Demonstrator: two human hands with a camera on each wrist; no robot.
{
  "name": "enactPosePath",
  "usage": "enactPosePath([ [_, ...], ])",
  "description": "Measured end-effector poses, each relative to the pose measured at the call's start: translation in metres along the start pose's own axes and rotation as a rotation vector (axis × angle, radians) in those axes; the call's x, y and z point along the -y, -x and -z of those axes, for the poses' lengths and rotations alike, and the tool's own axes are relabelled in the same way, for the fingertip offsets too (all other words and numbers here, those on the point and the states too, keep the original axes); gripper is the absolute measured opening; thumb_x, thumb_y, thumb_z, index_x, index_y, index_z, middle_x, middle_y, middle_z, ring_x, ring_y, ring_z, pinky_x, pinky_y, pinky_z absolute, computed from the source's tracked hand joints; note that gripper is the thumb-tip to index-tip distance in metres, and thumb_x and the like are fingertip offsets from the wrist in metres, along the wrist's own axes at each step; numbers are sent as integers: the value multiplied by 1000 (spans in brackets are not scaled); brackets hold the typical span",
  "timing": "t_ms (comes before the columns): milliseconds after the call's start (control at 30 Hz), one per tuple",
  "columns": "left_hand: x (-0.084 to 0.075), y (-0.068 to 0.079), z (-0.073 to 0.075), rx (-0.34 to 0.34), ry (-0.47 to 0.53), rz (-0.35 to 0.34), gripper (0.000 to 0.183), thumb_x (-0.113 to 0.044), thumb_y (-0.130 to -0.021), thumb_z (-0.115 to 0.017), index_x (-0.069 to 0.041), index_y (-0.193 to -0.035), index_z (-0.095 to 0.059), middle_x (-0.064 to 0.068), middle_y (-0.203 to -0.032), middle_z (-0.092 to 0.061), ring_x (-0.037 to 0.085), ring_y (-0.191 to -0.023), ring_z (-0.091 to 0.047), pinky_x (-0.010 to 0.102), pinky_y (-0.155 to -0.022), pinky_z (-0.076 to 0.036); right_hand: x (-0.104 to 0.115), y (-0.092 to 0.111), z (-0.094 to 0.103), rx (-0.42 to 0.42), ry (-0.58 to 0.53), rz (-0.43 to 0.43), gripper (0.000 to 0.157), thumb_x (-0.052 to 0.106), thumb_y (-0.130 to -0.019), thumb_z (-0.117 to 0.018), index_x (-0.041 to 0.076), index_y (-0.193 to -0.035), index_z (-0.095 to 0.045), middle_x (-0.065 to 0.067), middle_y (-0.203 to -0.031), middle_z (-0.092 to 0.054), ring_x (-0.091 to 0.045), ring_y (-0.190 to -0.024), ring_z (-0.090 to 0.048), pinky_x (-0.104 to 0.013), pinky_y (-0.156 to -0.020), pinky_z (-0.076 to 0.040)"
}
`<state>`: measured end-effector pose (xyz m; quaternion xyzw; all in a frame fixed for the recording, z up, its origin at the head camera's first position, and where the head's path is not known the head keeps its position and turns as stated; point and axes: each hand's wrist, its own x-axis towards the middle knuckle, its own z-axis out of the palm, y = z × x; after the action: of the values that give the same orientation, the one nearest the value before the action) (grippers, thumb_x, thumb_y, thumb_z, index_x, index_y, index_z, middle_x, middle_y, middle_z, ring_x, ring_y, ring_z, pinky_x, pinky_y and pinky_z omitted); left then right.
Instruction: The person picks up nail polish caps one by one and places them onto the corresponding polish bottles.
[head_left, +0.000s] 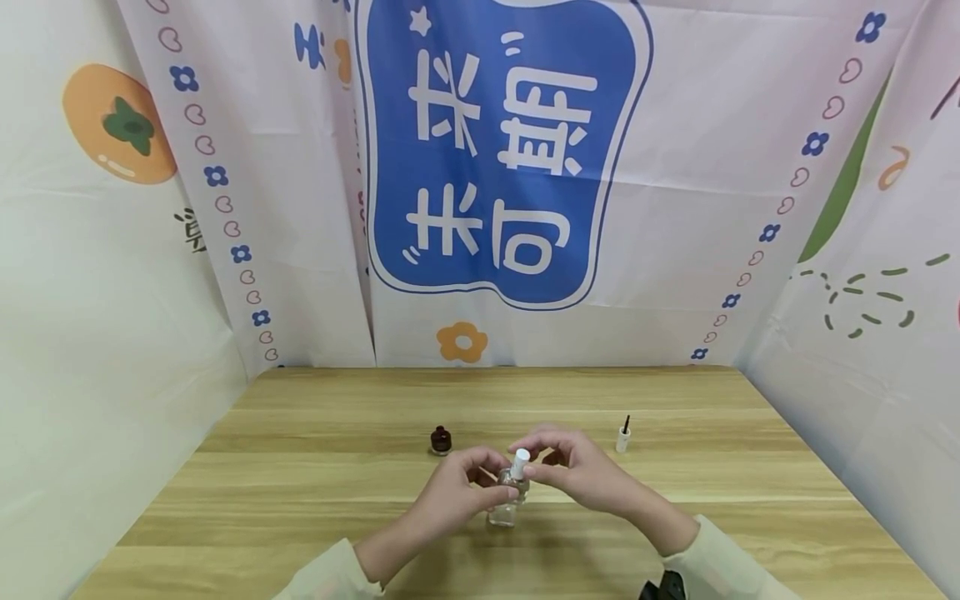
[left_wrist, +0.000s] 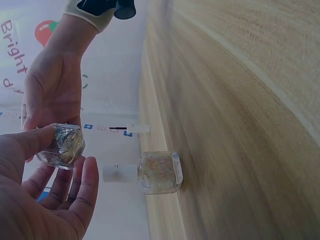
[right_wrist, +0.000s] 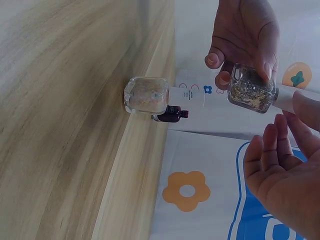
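Observation:
My left hand (head_left: pixel 467 486) grips a glass nail polish bottle (right_wrist: pixel 251 91) with gold glitter inside, raised above the table. My right hand (head_left: pixel 581 468) pinches the white cap (head_left: pixel 520 463) at that bottle's top between thumb and fingers. The cap meets the bottle's neck; whether it is loose cannot be told. Directly below, a second clear nail polish bottle (left_wrist: pixel 160 172) with pale flakes and a white cap stands upright on the table. In the head view the left hand and the held bottle partly hide it.
A small dark red bottle (head_left: pixel 441 441) without a cap stands left of the hands. On the right, a white cap (head_left: pixel 622 440) stands with its dark brush pointing up. The wooden table (head_left: pixel 315 467) ends at printed cloth (head_left: pixel 465 317) hung behind and at both sides.

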<state>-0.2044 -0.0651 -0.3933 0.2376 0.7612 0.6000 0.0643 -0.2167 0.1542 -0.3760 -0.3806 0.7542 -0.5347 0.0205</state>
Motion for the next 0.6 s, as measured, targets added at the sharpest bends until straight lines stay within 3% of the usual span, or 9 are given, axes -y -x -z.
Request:
enactPosePath([
  [133, 1, 0, 0, -2, -6, 3, 20, -9, -81, -79, -3, -97, -68, 4, -91, -67, 17, -73, -62, 22, -59, -55, 0, 0, -1, -5, -9, -4, 18, 7, -94, -63, 1, -111, -67, -10, -102, -63, -18, -92, -57, -28, -72, -53],
  [400, 0, -1, -1, 1, -9, 1, 20, -9, -82, -78, -4, -99, -69, 6, -91, -68, 19, -75, -62, 24, -59, -56, 2, 0, -4, -68, 1, -126, 16, 14, -90, -70, 5, -103, -67, -7, -97, -64, -21, -89, -58, -29, -73, -52],
  [600, -1, -1, -1, 10, -6, 2, 21, -10, -82, -78, -4, -99, -69, 5, -90, -67, 19, -76, -62, 22, -60, -55, 0, 0, -9, -116, 19, -137, 14, 16, -89, -72, 7, -98, -66, -5, -93, -63, -20, -87, -57, -29, -72, -51],
])
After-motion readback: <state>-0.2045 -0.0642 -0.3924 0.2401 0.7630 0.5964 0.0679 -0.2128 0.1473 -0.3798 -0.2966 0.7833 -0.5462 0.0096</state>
